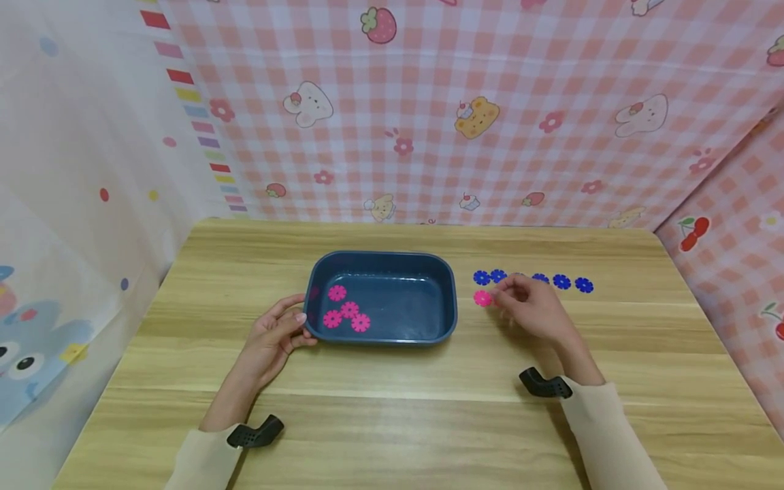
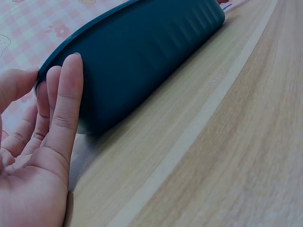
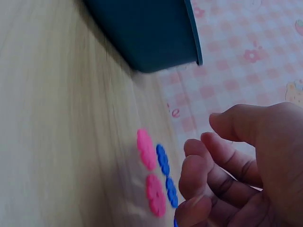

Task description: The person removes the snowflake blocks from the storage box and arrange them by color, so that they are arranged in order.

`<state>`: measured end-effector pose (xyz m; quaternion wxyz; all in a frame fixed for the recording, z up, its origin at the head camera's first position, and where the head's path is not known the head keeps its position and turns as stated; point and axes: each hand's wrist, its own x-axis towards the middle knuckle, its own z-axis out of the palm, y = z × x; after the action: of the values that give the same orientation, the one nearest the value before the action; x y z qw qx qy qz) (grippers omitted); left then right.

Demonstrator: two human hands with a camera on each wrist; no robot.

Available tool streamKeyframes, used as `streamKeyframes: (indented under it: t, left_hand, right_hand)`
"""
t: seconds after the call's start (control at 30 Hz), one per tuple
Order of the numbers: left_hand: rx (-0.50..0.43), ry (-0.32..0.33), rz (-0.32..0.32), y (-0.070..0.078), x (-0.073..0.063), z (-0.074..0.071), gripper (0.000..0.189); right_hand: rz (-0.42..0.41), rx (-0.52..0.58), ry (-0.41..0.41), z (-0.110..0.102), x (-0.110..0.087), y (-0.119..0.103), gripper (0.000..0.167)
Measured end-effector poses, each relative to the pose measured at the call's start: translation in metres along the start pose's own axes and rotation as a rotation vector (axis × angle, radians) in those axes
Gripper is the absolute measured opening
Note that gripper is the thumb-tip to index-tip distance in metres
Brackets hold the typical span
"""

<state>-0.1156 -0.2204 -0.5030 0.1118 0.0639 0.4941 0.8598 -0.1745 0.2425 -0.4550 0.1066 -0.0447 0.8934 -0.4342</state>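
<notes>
My left hand pinches the left end of a dark blue rectangular plastic container, thumb at the rim and fingers against the outside wall. Several pink snowflake discs lie inside, toward its left end. To the container's right, my right hand hovers beside a pink snowflake disc, fingers loosely bent. The right wrist view shows a gap between thumb and fingertips, with nothing held. Below them, a second pink snowflake disc lies on the table, and the hand partly hides the row behind.
Several blue snowflake discs form a row on the wooden table, behind the pink ones. A pink checked cloth hangs at the table's back edge. Each wrist carries a black camera mount.
</notes>
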Motion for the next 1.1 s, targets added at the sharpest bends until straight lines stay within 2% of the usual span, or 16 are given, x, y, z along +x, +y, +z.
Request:
streamKeyframes:
  t: [0.33, 0.9, 1.1]
  left_hand:
    - [0.001, 0.004, -0.004, 0.001, 0.000, 0.001, 0.041]
    - [0.009, -0.013, 0.005, 0.000, 0.001, 0.002, 0.037]
    - [0.016, -0.003, 0.001, 0.001, 0.000, 0.003, 0.040]
  right_hand:
    - [-0.103, -0.021, 0.057, 0.010, 0.000, -0.027, 0.020]
    - [-0.143, -0.009, 0.041, 0.026, 0.008, -0.041, 0.015]
    - [-0.177, -0.021, 0.033, 0.032, 0.011, -0.050, 0.020]
